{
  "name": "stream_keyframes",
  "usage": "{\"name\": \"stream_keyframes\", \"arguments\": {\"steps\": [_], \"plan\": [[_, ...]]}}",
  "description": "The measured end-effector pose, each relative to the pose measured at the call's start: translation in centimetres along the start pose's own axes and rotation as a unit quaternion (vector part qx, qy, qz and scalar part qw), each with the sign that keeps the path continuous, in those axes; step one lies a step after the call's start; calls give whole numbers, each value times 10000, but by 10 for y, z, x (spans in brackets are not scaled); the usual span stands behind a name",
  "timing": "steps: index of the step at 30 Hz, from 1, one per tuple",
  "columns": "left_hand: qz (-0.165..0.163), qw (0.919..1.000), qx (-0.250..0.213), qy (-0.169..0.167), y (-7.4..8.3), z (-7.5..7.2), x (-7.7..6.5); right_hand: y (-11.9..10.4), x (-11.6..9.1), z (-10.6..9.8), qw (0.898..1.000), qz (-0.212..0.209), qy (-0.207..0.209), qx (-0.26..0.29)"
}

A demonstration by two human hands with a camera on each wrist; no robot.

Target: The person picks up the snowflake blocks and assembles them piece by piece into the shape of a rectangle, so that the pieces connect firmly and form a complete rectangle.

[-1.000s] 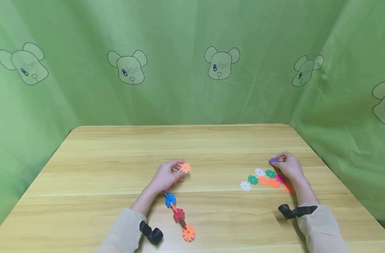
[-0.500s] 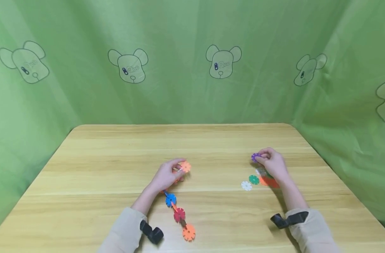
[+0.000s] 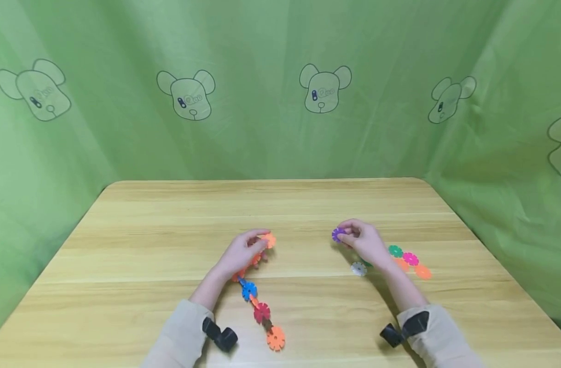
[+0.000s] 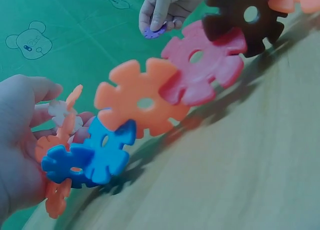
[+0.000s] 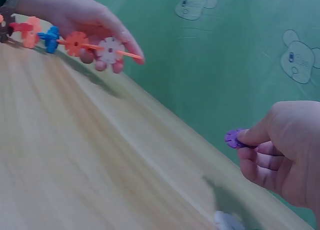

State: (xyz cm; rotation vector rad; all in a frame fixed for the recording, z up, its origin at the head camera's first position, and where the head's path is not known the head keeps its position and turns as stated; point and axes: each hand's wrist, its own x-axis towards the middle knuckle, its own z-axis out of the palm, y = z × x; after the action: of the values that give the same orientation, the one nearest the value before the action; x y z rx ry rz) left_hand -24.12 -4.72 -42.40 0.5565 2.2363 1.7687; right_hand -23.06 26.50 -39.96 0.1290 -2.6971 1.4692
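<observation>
A chain of notched flower-shaped discs runs from the left hand back toward the person's body, its far end held above the table (image 3: 147,230) in that hand. At that far end an orange disc (image 3: 271,240) sticks out past the left fingertips, with a white disc (image 5: 110,50) just behind it against the fingers. Below the left hand come blue discs (image 3: 249,291), then orange, red (image 3: 262,312) and dark brown pieces, and a last orange one nearest the body. The left hand (image 3: 240,254) grips the chain, thumb on one side and fingers on the other. To its right, well apart from the chain, a purple disc (image 3: 337,235) is pinched between the thumb and fingers of the right hand (image 3: 365,244), raised off the table and on the side facing the left hand. Below the right hand lies a loose white disc (image 3: 359,269), with a green one partly hidden beside it. To the right of the right forearm lie another green disc (image 3: 396,251), a pink disc (image 3: 411,258) and two orange ones. Beyond both hands hangs a green curtain (image 3: 257,143) printed with bear heads.
</observation>
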Motion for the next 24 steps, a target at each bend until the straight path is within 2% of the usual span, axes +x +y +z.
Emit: {"name": "stream_keyframes", "arguments": {"steps": [5, 9, 18, 24], "plan": [[-59, 9988, -458, -190, 0, -1, 0, -2, 0, 11, 9999, -51, -115, 91], [-122, 9973, -693, -221, 0, -3, 1, -6, 0, 18, 9997, -80, -209, 124], [-170, 9962, -851, -95, -1, -4, 4, -17, 0, 38, 9973, -64, -571, 454], [-269, 9955, -878, 213, 1, -2, 4, -28, 1, 52, 9937, -138, -797, 777]]}}
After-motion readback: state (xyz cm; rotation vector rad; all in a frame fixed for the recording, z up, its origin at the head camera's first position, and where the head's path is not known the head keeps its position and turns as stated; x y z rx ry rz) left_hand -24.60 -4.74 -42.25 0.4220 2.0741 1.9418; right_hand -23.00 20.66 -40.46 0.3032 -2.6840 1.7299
